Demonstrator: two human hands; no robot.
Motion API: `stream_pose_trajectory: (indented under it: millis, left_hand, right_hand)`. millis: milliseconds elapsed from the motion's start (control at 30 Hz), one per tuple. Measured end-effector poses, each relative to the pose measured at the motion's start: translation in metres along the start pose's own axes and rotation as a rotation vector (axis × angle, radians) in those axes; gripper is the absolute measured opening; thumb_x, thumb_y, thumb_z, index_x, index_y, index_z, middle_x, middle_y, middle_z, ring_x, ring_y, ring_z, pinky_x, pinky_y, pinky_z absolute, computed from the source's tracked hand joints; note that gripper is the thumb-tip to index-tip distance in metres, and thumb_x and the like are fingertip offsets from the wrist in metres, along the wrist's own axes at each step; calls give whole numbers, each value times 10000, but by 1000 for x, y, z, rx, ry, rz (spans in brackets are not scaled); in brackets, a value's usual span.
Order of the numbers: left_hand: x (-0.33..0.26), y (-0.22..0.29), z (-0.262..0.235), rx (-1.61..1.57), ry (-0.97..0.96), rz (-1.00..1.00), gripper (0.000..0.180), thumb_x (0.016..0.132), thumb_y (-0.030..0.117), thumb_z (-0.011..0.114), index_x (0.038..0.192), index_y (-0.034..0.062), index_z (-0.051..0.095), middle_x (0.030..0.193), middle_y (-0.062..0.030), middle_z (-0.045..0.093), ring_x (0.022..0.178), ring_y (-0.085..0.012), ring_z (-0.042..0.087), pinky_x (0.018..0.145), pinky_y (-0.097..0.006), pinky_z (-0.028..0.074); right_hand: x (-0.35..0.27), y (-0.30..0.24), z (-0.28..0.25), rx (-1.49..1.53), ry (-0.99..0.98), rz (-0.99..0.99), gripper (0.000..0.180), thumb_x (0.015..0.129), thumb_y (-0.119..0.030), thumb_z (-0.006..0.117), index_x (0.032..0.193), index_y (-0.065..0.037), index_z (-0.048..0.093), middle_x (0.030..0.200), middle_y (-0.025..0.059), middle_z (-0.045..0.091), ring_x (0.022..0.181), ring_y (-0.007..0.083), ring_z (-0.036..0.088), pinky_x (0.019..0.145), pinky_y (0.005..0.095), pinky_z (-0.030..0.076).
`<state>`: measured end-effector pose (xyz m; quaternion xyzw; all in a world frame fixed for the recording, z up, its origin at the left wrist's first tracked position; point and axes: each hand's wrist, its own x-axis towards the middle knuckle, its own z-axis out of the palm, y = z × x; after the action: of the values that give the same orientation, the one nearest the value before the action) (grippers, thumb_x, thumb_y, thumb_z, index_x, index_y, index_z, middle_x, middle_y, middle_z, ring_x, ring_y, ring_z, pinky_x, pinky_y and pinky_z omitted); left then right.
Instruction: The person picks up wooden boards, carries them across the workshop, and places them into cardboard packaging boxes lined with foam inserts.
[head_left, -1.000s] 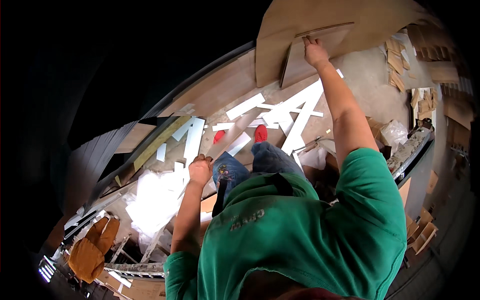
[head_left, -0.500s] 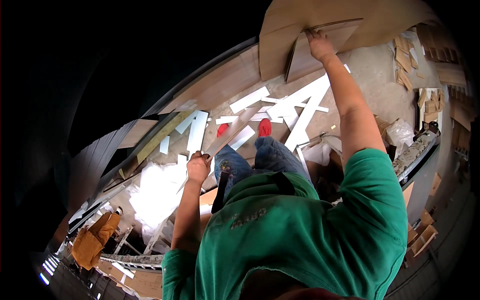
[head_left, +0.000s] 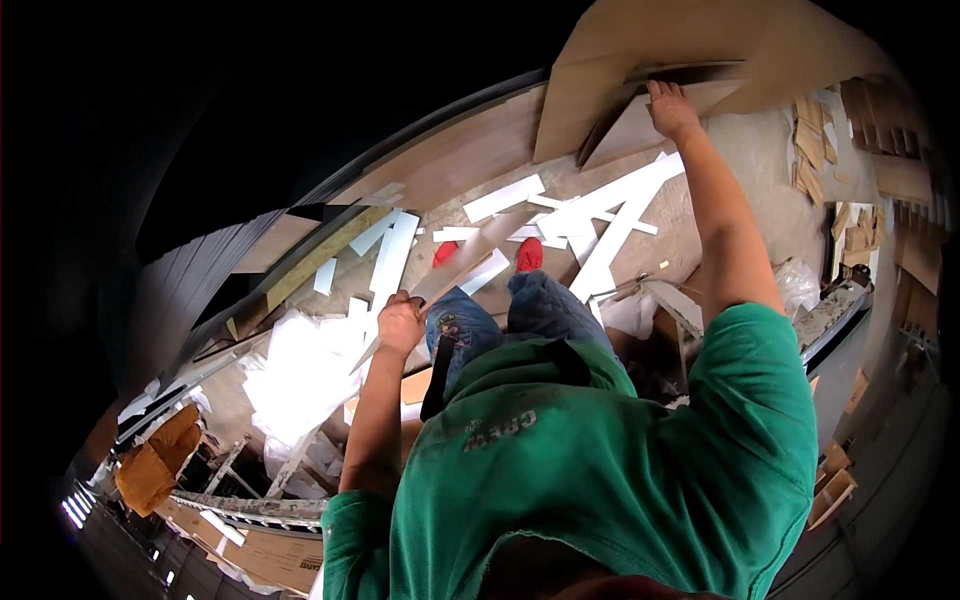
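My left hand (head_left: 401, 322) is closed round a long, narrow, brownish strip (head_left: 482, 246), which slants up and to the right in front of my legs. With my right arm stretched far forward, my right hand (head_left: 672, 108) grips the upper edge of a flat board (head_left: 622, 138). This board stands tilted, close to a larger brown sheet (head_left: 690, 35) behind it, and a dark gap shows between the two. My right thumb is hidden behind the board's edge.
Several white strips (head_left: 505, 197) lie scattered on the floor around my red shoes (head_left: 529, 255). White plastic wrap (head_left: 295, 375) is heaped at the left. A long panel (head_left: 440, 150) stands along the far side. Wood scraps (head_left: 812, 150) lie at the far right, near a metal frame (head_left: 835, 310).
The board under my right hand has tipped slightly, and the dark gap behind it looks wider. My left hand still holds the strip in nearly the same place. The view has shifted a little.
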<state>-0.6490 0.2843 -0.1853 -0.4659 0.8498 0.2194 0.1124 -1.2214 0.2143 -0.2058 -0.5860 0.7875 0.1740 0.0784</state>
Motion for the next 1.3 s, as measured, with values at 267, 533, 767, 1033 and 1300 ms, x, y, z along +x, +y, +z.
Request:
stream_pose_trajectory:
  millis: [267, 533, 767, 1033, 1300]
  left_hand:
    - [-11, 4, 10, 8, -28, 9, 137, 655, 156, 629, 780, 101, 637, 785, -81, 546, 800, -250, 556, 684, -340, 474]
    - [-18, 13, 8, 31, -88, 26, 110, 645, 144, 615, 731, 75, 614, 815, -98, 571, 818, -257, 570, 700, -341, 473]
    - [-37, 18, 17, 76, -228, 31, 183, 661, 166, 618, 818, 73, 619, 915, -88, 563, 880, -231, 558, 735, -334, 469]
    - [-50, 8, 35, 8, -143, 48, 145, 692, 124, 530, 803, 88, 616, 887, -86, 559, 867, -232, 550, 724, -341, 451]
    - [-50, 1, 34, -77, -85, 11, 134, 691, 138, 513, 772, 100, 613, 871, -87, 555, 871, -240, 542, 743, -349, 441]
  right_hand:
    - [-30, 17, 58, -58, -342, 115, 292, 841, -156, 360, 928, -79, 628, 1057, 128, 579, 1002, 269, 545, 813, 387, 450]
    - [-86, -78, -37, -204, -308, -465, 189, 673, -10, 516, 808, -54, 640, 872, 147, 621, 871, 291, 590, 746, 367, 474]
    - [-88, -238, -121, -127, -316, -802, 213, 644, 36, 537, 814, -36, 643, 874, 172, 610, 880, 304, 578, 739, 372, 477]
    - [-40, -378, -103, 15, -254, -758, 160, 727, -11, 482, 820, -10, 613, 937, 191, 584, 883, 326, 564, 748, 387, 464]
    - [-50, -375, -64, 181, 340, -766, 188, 771, -126, 480, 890, -35, 593, 1182, 144, 465, 1131, 299, 392, 926, 419, 354]
